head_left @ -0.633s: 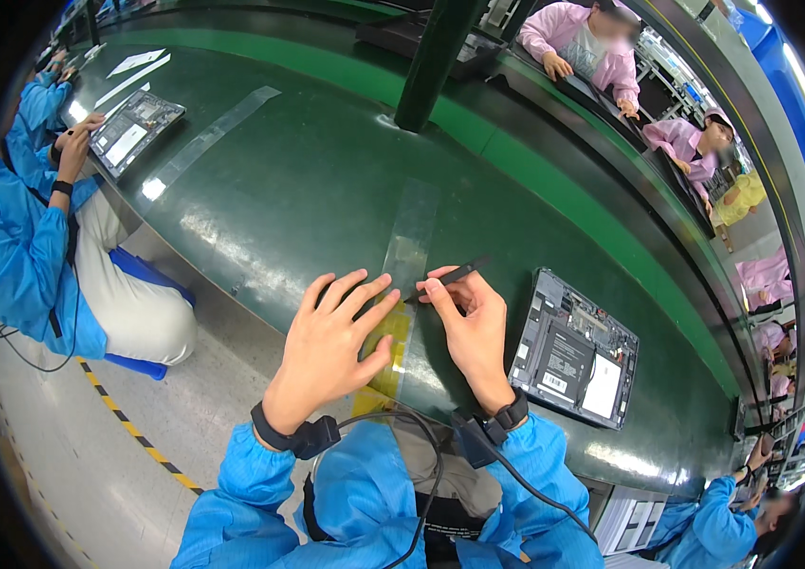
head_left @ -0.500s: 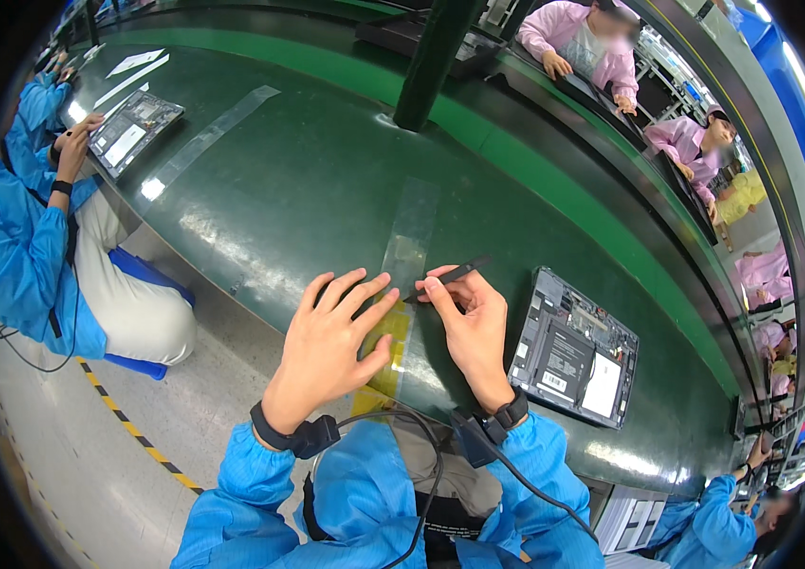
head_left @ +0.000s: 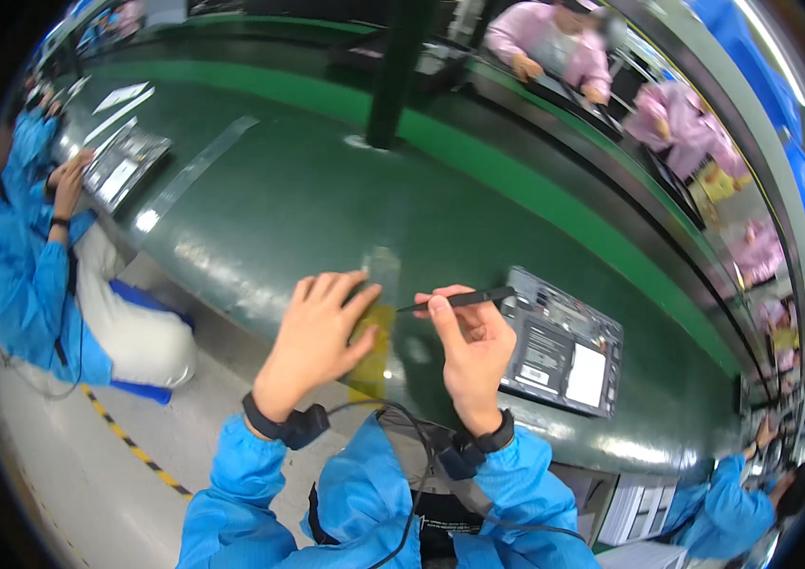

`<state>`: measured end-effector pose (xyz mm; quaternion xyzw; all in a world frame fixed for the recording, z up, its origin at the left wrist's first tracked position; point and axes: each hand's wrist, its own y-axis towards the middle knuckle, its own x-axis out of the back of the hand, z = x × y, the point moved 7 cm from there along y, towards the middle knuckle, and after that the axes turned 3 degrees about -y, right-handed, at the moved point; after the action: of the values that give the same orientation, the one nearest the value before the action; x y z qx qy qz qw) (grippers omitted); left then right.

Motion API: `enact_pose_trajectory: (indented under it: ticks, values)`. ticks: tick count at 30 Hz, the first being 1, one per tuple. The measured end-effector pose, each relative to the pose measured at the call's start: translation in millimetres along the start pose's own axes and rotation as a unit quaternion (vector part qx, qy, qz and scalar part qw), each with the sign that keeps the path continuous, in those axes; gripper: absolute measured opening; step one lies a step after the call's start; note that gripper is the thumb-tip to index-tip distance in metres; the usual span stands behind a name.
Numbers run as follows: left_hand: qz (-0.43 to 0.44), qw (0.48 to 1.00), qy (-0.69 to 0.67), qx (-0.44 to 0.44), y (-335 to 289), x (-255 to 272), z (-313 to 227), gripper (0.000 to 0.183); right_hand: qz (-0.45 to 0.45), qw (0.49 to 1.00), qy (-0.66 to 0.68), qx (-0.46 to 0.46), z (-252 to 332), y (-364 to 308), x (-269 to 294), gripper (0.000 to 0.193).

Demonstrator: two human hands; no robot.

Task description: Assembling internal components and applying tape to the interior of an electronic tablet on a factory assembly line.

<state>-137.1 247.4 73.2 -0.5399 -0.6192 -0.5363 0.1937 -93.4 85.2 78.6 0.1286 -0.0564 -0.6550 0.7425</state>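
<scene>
Black tweezers point(head_left: 480, 298) are pinched in the fingers of my right hand point(head_left: 472, 353), lying nearly level with the fine tip pointing left. My left hand point(head_left: 312, 332) is palm down at the green table, fingers stretched out and holding nothing. Its fingertips reach a strip of clear tape point(head_left: 382, 267), close to yellow tape point(head_left: 371, 356) stuck on the surface. Just right of my right hand lies an opened laptop base point(head_left: 600, 332), its black battery, circuit board and a white rectangle exposed. The back end of the tweezers comes up to its upper left corner in the picture.
A dark green post point(head_left: 393, 85) rises from the table's point(head_left: 270, 218) far side. At the left, a person in blue point(head_left: 33, 284) handles another opened laptop base point(head_left: 124, 171). People in pink work across the line. A white stack point(head_left: 637, 510) sits at lower right.
The tweezers have swung from a slant to nearly level, and my right hand has turned with them. My left hand's fingers are closer together. The whole view has shifted slightly.
</scene>
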Motion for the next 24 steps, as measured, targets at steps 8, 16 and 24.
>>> enact_pose_trajectory:
  ticks: [8,16,24]
  values:
    - [0.127,0.984,-0.037,-0.12,53.1,16.5,-55.4,0.054,-0.337,0.94,-0.017,0.046,54.6,-69.9,189.7,0.018]
    - [0.245,0.839,-0.145,-0.464,105.0,-82.8,-182.8,0.066,-0.482,0.876,0.011,-0.019,32.0,-109.0,244.8,0.02]
    - [0.244,0.822,-0.105,-0.503,94.1,-109.6,-192.6,0.066,-0.508,0.859,0.053,-0.009,10.2,-91.7,217.5,0.02]
